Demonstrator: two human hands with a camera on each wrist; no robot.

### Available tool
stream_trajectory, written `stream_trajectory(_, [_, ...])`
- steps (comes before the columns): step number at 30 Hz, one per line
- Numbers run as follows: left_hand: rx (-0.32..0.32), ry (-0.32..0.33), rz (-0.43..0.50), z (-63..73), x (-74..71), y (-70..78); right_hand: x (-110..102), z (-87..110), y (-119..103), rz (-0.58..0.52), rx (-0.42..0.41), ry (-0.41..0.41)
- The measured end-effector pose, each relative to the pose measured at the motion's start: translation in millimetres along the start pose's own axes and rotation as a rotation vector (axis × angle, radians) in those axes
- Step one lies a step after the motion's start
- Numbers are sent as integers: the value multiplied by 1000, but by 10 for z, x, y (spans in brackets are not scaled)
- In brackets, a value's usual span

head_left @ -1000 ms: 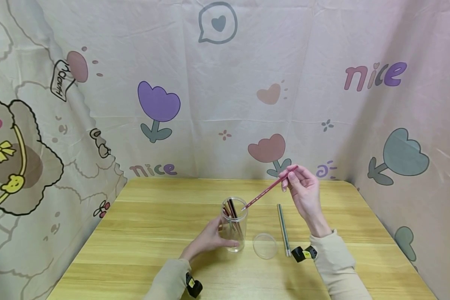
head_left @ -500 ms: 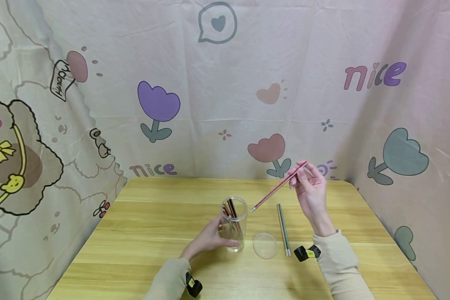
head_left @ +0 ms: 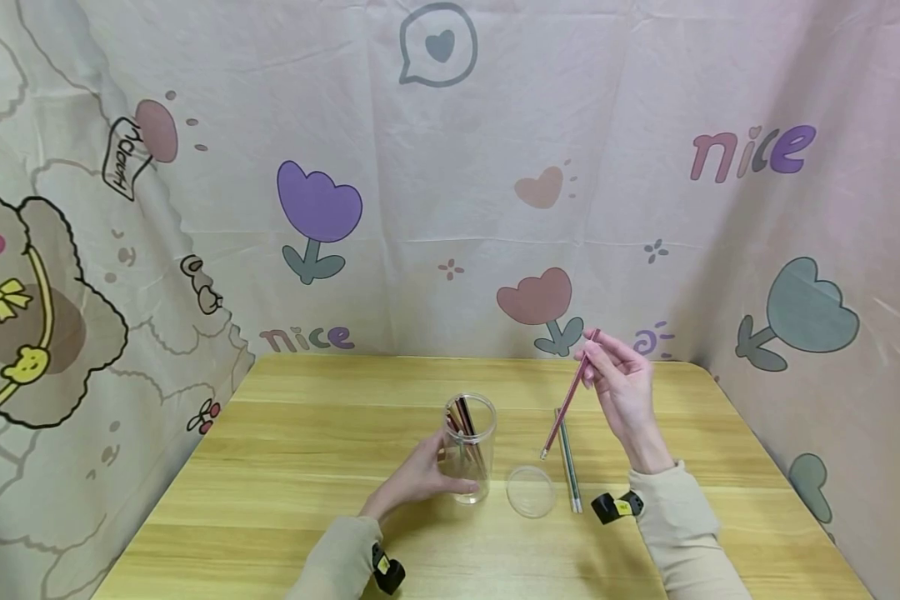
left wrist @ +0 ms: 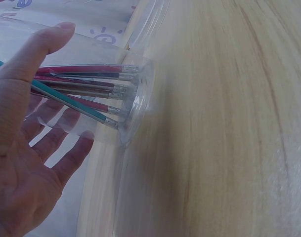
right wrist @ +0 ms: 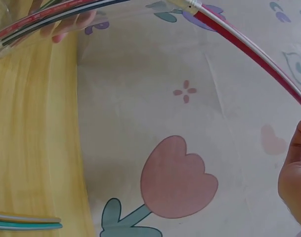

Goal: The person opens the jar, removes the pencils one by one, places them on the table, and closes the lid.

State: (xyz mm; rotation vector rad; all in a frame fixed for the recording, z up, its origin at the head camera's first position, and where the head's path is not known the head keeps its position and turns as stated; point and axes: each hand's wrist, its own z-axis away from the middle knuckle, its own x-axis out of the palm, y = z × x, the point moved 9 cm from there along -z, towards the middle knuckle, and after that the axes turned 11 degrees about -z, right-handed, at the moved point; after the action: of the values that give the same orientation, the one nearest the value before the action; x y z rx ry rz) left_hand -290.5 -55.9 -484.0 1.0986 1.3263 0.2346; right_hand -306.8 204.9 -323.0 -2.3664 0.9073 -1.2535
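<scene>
My left hand [head_left: 416, 479] holds a clear cylindrical jar [head_left: 483, 467] upright on the table, thumb on one side and fingers on the other. Several pencils [head_left: 462, 417] lean inside it; the left wrist view shows red, dark and green [left wrist: 71, 100] ones, eraser ends down. To the right, my right hand [head_left: 624, 396] pinches a red pencil [head_left: 566, 407] near its upper end. That pencil slants through the air, its eraser end low, apart from the jar. A red-and-white striped length of it [right wrist: 254, 52] crosses the right wrist view.
A clear round lid [head_left: 531, 492] lies on the wooden table [head_left: 307, 442], just right of the jar. Beside the lid are green pencils [head_left: 569, 471], lying together with eraser ends toward me. A printed cloth [head_left: 435, 200] hangs behind the table.
The red pencil has moved right, away from the jar's mouth, and swung steeper so its eraser end is now above the table near the lid. My left hand and the jar have stayed put.
</scene>
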Motion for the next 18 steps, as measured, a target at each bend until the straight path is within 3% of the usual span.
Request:
stream_trajectory(12, [18, -11, -2, -5, 12, 5, -379, 111, 164, 225, 135, 171])
stream_trajectory(18, [27, -3, 2, -5, 8, 16, -645, 199, 290, 280, 205, 218])
